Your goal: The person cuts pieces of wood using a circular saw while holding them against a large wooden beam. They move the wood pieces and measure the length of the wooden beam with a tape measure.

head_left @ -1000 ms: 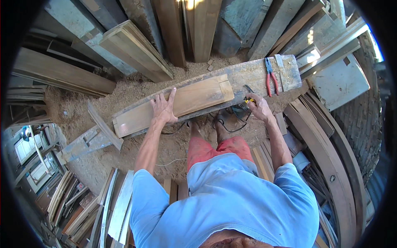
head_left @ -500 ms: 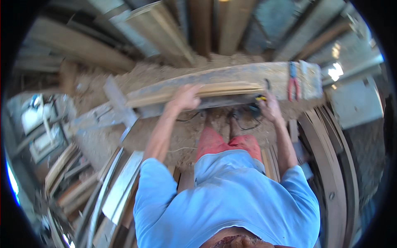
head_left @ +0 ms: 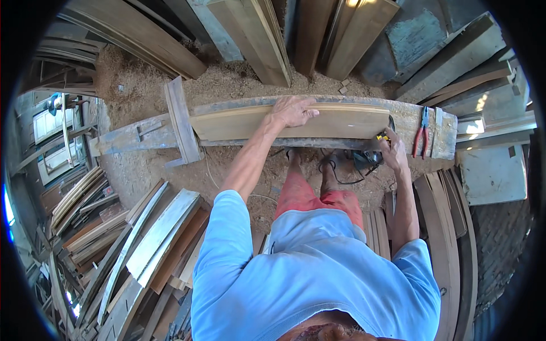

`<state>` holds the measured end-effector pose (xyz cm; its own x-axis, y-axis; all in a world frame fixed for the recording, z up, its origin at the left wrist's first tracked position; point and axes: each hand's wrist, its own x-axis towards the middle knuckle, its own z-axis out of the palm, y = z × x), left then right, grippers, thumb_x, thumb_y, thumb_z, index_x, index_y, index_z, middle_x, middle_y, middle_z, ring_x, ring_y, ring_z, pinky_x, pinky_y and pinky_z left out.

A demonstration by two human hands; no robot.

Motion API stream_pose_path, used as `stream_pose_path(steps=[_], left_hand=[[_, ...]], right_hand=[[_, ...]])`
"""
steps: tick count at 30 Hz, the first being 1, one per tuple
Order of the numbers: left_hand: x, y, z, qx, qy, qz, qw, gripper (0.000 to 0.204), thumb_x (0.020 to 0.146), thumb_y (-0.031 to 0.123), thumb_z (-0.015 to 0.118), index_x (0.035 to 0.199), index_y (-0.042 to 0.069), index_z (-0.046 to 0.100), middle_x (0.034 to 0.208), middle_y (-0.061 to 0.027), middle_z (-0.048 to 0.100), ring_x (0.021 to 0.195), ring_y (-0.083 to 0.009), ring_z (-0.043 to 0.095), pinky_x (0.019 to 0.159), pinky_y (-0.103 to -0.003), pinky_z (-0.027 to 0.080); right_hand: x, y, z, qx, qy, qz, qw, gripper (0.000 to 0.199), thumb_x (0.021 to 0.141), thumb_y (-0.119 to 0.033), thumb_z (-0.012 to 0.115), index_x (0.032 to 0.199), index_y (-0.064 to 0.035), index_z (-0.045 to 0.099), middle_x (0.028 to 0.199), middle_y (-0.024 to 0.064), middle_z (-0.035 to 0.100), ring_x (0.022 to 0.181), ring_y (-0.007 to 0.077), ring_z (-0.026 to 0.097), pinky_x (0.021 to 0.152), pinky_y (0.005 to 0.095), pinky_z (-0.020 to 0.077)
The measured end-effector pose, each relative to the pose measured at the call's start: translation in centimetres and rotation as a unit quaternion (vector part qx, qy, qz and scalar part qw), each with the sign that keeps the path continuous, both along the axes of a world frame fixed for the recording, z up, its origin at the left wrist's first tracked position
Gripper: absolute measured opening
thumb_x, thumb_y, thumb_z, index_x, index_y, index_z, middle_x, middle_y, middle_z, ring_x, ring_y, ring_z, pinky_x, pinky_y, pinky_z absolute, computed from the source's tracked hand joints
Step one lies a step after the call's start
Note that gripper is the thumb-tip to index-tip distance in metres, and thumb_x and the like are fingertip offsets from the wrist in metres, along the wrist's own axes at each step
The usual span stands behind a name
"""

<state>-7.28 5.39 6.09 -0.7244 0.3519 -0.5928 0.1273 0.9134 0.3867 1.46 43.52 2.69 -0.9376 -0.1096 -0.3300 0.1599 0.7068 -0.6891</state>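
Note:
A long pale wooden board (head_left: 341, 121) lies along a worn grey workbench (head_left: 406, 116). My left hand (head_left: 294, 109) presses flat on the board's top near its middle, fingers spread. My right hand (head_left: 391, 149) grips a dark power tool (head_left: 369, 158) with yellow trim at the board's right end, just below the bench edge. A black cord loops down from the tool over the sawdust. My legs in red shorts stand in front of the bench.
Red-handled pliers (head_left: 421, 133) lie on the bench's right end. Planks lean against the far wall (head_left: 256, 34). Stacked boards (head_left: 153, 238) fill the lower left, curved planks (head_left: 449, 227) the right. Sawdust (head_left: 148, 74) covers the ground.
My view has swung and steadied, so the bench now sits level. My left hand has slid along the board toward its middle. My right hand stays on the power tool.

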Motion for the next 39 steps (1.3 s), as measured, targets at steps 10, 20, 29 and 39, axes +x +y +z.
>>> stream_pose_path(steps=[10, 20, 29, 39], left_hand=[[4.6, 0.9, -4.7, 0.012, 0.183, 0.027, 0.983, 0.068, 0.095, 0.037, 0.073, 0.153, 0.011, 0.050, 0.147, -0.0183, 0.055, 0.138, -0.0405, 0.048, 0.119, -0.053, 0.034], [14.2, 4.7, -2.5, 0.445, -0.238, 0.370, 0.780, 0.042, 0.106, 0.026, 0.066, 0.138, 0.000, 0.063, 0.117, -0.0089, 0.075, 0.106, -0.0153, 0.069, 0.096, -0.032, 0.056], [15.0, -1.9, -0.7, 0.460, -0.298, 0.417, 0.725, 0.030, 0.099, 0.020, 0.077, 0.121, 0.003, 0.065, 0.112, -0.0023, 0.069, 0.098, -0.0106, 0.066, 0.084, -0.029, 0.057], [13.6, -12.0, -0.2, 0.456, -0.183, 0.513, 0.704, 0.028, 0.093, 0.025, 0.080, 0.108, 0.004, 0.068, 0.092, -0.0008, 0.067, 0.079, -0.0111, 0.063, 0.071, -0.027, 0.054]], right_hand=[[-1.4, -1.9, 0.5, 0.084, -0.124, 0.028, 0.988, 0.044, 0.092, -0.035, 0.061, 0.112, 0.0036, 0.069, 0.101, 0.0348, 0.070, 0.101, 0.0503, 0.069, 0.087, 0.0543, 0.0544], [1.6, -9.5, 8.1, 0.017, -0.122, 0.123, 0.985, 0.080, 0.089, -0.027, 0.073, 0.156, -0.0039, 0.034, 0.098, 0.0227, 0.069, 0.096, 0.0429, 0.069, 0.089, 0.0490, 0.0550], [0.7, -19.3, 8.8, 0.006, -0.128, 0.254, 0.959, 0.092, 0.086, -0.028, 0.074, 0.160, -0.0036, 0.027, 0.131, 0.0335, 0.059, 0.122, 0.0507, 0.059, 0.105, 0.0554, 0.0497], [-0.3, -20.0, 8.5, 0.045, -0.074, 0.238, 0.967, 0.078, 0.088, -0.027, 0.075, 0.154, -0.0088, 0.039, 0.126, 0.0264, 0.063, 0.120, 0.0464, 0.060, 0.105, 0.0529, 0.0501]])
